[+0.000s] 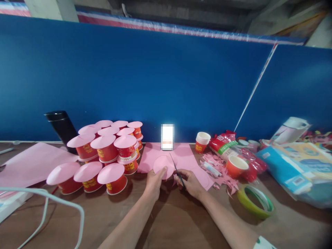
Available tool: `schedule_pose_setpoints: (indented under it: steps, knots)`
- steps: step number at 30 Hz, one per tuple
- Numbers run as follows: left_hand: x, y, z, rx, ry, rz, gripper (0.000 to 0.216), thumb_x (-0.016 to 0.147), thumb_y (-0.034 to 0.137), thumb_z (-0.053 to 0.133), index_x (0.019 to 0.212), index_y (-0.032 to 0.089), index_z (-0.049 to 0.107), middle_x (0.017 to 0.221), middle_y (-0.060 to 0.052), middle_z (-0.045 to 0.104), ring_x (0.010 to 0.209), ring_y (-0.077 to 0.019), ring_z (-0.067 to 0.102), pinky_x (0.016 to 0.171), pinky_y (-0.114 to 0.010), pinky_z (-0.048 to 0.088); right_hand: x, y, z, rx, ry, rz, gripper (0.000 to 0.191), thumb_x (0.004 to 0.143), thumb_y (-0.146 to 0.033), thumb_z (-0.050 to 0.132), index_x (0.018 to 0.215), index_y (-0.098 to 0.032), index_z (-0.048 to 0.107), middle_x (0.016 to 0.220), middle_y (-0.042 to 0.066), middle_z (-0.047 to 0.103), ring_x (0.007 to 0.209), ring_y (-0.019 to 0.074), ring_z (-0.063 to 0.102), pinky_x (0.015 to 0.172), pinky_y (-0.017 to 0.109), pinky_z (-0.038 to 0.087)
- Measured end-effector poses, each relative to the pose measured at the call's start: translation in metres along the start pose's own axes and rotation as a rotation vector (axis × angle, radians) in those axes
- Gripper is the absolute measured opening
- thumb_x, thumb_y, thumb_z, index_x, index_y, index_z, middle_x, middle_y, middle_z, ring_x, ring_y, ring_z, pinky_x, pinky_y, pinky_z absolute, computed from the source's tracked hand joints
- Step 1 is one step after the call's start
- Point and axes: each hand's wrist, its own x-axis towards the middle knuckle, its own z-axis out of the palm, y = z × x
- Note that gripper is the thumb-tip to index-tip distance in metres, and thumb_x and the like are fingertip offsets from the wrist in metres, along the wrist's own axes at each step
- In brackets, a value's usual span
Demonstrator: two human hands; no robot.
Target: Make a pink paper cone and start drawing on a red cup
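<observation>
A round pink paper disc (163, 166) is gripped at its lower edge by my left hand (155, 180), the thumb lying on top. My right hand (190, 183) is closed around dark-handled scissors (177, 170), whose blades point up and away beside the disc's right edge. A small pink scrap shows by the right fingers. Beneath and behind the hands, sheets of pink paper (186, 152) lie on the brown table (168, 221). Left of them stand several red paper cups (116, 183) topped with shallow pink paper cones (111, 173), some stacked two high.
A phone (167, 137) leans on the blue wall. To the right are a cup stack (202, 141), pink scraps (220, 166), an orange cup (236, 166), green tape (255, 202) and a tissue pack (285, 169). A black flask (62, 129) and pale cable (64, 202) are left.
</observation>
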Motion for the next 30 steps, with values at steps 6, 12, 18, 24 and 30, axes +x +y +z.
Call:
schedule_pose_setpoints:
  steps: [6,12,18,24,30]
  knots:
    - [0.001,-0.004,-0.0007,0.02,-0.013,0.008,0.042,0.056,0.036,0.077,0.082,0.005,0.067,0.063,-0.008,0.067,0.046,-0.0113,0.053,0.043,-0.022,0.04,-0.0011,-0.0052,0.0011,0.049,-0.006,0.022,0.038,0.071,-0.046,0.069,0.091,-0.014,0.065,0.061,-0.001,0.058,0.05,0.0093,0.05,0.048,0.021,0.041]
    - [0.0006,-0.0035,-0.001,0.027,-0.005,-0.001,0.04,0.057,0.035,0.077,0.083,0.006,0.067,0.062,-0.007,0.066,0.044,-0.01,0.051,0.042,-0.022,0.039,-0.0002,-0.0023,0.0004,0.044,-0.01,0.007,0.037,0.072,-0.047,0.068,0.089,-0.014,0.064,0.061,-0.001,0.058,0.05,0.0095,0.05,0.048,0.021,0.04]
    - [0.0006,-0.0025,-0.0008,0.024,-0.005,0.005,0.04,0.056,0.036,0.078,0.079,0.006,0.066,0.058,-0.005,0.064,0.044,-0.0094,0.049,0.042,-0.021,0.038,-0.0001,-0.0013,0.0002,0.042,-0.001,0.01,0.038,0.073,-0.047,0.067,0.091,-0.014,0.064,0.06,-0.001,0.057,0.05,0.0095,0.049,0.046,0.021,0.037]
    - [0.0011,-0.0023,-0.0004,0.019,-0.005,0.008,0.04,0.055,0.036,0.078,0.08,0.006,0.066,0.061,-0.006,0.065,0.045,-0.0099,0.05,0.043,-0.022,0.039,0.0007,0.0012,-0.0004,0.035,-0.004,-0.006,0.035,0.074,-0.046,0.066,0.089,-0.014,0.064,0.059,-0.002,0.055,0.049,0.0088,0.048,0.045,0.02,0.037]
    - [0.0023,-0.0046,-0.0013,0.027,-0.012,0.017,0.039,0.058,0.036,0.077,0.08,0.006,0.065,0.061,-0.006,0.065,0.046,-0.0096,0.051,0.044,-0.021,0.04,0.001,0.0029,-0.0011,0.027,-0.002,-0.003,0.036,0.075,-0.045,0.065,0.094,-0.013,0.065,0.059,-0.002,0.056,0.048,0.0087,0.048,0.046,0.021,0.038]
